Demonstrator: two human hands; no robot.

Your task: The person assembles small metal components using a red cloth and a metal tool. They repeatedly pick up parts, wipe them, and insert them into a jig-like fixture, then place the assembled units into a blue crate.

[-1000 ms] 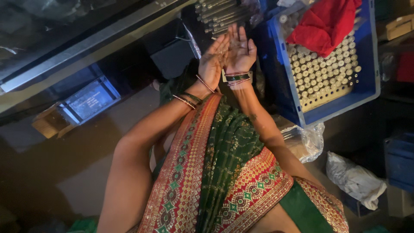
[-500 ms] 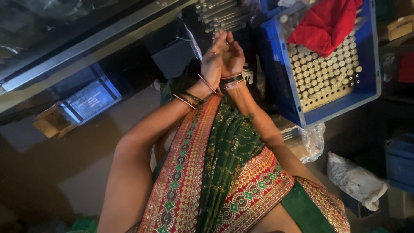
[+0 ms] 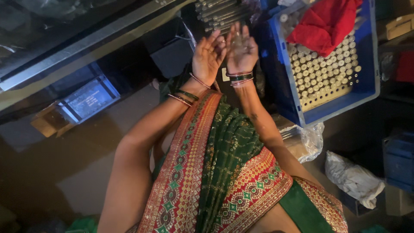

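Note:
My left hand (image 3: pixel 209 56) and my right hand (image 3: pixel 242 49) are raised side by side in front of me, palms towards the camera and fingers spread. Neither one clearly holds anything; a faint glint on the right palm is too blurred to identify. Bangles circle both wrists. Just right of my right hand stands a blue crate (image 3: pixel 366 90) filled with rows of upright metal cylinders (image 3: pixel 325 73), with a red cloth (image 3: pixel 325 23) lying over its far part. Beyond my fingertips lies a bundle of grey metal rods (image 3: pixel 215 13). A green, red and gold patterned garment (image 3: pixel 224 172) covers my lap.
A long metal rail (image 3: pixel 86 49) runs diagonally across the upper left. Below it sits a small blue-framed box (image 3: pixel 88 99). A clear plastic bag (image 3: pixel 311 139) and a crumpled white bag (image 3: pixel 353 177) lie at the right, beside another blue crate (image 3: pixel 399 159). The floor is brown.
One second ago my palms were open and together; half a second ago they were pressed against each other. Now they have parted, with the fingers spread.

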